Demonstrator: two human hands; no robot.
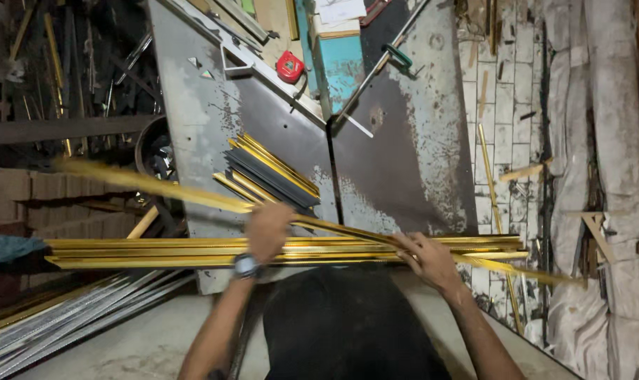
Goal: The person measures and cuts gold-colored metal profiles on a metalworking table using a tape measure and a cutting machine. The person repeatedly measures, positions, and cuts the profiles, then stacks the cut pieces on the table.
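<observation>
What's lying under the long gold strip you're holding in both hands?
Under the gold strip lies a bundle of long gold strips on the metal table. The hands hide part of the bundle.

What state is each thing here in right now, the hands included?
Left hand: closed on the gold strip.
Right hand: closed on the same strip.
Gold strip: lifted, slanted, blurred.
Gold stack: lying flat across the table.
Short pieces: piled on the table.
Tape measure: closed.
</observation>
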